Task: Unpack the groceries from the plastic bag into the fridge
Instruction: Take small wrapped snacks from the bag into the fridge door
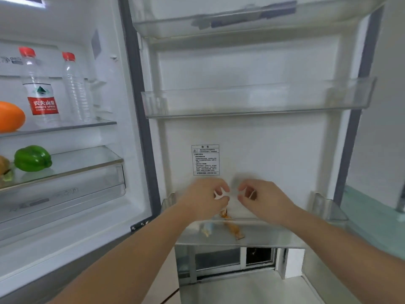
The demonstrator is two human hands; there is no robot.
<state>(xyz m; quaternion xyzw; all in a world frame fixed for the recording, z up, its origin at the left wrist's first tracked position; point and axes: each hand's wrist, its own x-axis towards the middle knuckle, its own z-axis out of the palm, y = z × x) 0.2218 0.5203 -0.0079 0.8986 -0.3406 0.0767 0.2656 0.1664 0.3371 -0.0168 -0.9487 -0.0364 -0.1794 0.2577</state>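
- Looking at the open fridge door (252,137), both hands are up over its lowest door bin (252,235).
- left hand (203,197) has its fingers curled in, pinching a thin white bit of the plastic bag (220,194) between thumb and fingertips.
- right hand (263,199) does the same from the other side, fingers curled and pinching the see-through film. Hands are just beside each other, not touching as far as I can tell.
- bag is so clear it's mostly a blur between the hands, can't make out its full outline.
- below the hands, down in that bin, there's an orange-brown packet (232,227) lying tilted, plus something pale and small (207,229) to its left. Too blurry to say what either is.
- middle door bin (258,102) sits above.
- over in the main compartment: two water bottles with red caps, one labelled (40,88), one plain (75,88), standing on the glass shelf (87,125), with an orange fruit (9,116) at the left edge.
- one shelf down, a green bell pepper (32,158) sits above the clear drawer (65,194).
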